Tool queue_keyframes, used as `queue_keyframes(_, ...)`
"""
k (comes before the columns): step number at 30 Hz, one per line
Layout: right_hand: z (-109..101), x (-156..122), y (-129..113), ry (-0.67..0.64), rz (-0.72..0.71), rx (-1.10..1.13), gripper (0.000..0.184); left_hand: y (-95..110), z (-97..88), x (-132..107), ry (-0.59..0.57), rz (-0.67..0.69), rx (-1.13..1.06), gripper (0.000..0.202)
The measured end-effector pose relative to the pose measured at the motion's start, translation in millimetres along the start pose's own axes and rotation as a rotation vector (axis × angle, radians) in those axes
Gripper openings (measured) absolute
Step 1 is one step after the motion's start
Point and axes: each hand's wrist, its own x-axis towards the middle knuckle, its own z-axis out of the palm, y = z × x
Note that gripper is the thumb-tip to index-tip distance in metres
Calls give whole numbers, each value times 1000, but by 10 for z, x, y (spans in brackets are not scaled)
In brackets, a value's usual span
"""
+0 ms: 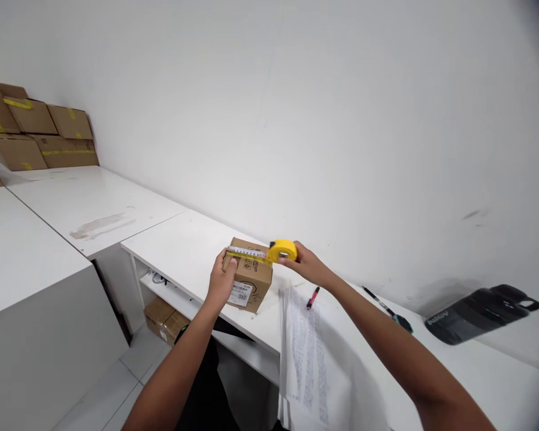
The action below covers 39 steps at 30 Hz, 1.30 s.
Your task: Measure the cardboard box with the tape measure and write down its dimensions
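Observation:
A small brown cardboard box with printed marks and a white label stands on the white desk. Across its top runs the extended blade of a yellow tape measure. My left hand grips the box's left edge, thumb on the cardboard and fingers at the blade's end. The tape measure's case is in my right hand, just beyond the right side of the box. Some of the right fingers are hidden behind the case.
Handwritten paper sheets lie right of the box, with a red-and-black pen on them. Farther right are a dark pen-like item and a black bottle on its side. Several taped cartons are stacked at far left. A wall backs the desk.

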Motion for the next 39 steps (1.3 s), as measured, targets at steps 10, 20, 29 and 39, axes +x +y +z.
queue_keyframes(10,434,326,-444,182,76,-97,41,-10,352,-940,259,185,224,79)
queue_keyframes(20,499,80,-432,-40,-108,-43,36,-52,179,-379,-241,22,-157,50)
queue_keyframes(29,271,-33,-362,-160,-115,-190,44,10,230,-389,-40,12,-243,44)
queue_keyframes(39,-325,-982,136,-110,155,-173,43,56,418,-467,49,82,-136,27)
